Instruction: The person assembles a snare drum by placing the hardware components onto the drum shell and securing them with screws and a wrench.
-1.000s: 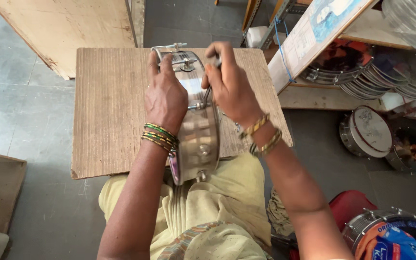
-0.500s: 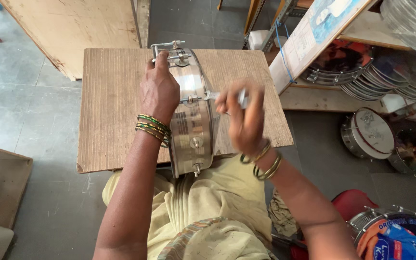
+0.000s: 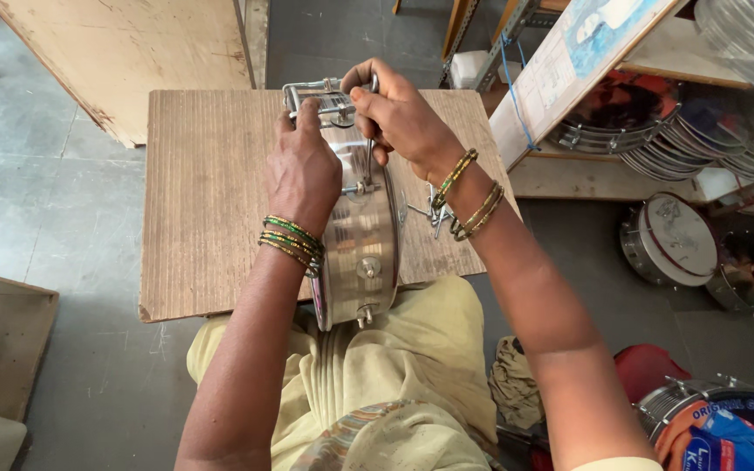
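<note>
My wooden board [image 3: 211,201] lies low in front of me, and on its near edge stands the metal drum shell [image 3: 361,253], on its rim and leaning back to my lap. My left hand [image 3: 303,170] is closed over the shell's top, fingers wrapped on the curved wall by the tension bracket [image 3: 318,98]. The polished steel looks stiff, fairly light and slippery, so I judge the rim and lugs the safest holds. My right hand [image 3: 399,118] pinches a thin tension rod [image 3: 370,131] at the far rim. Loose rods [image 3: 429,214] lie just right of the shell.
</note>
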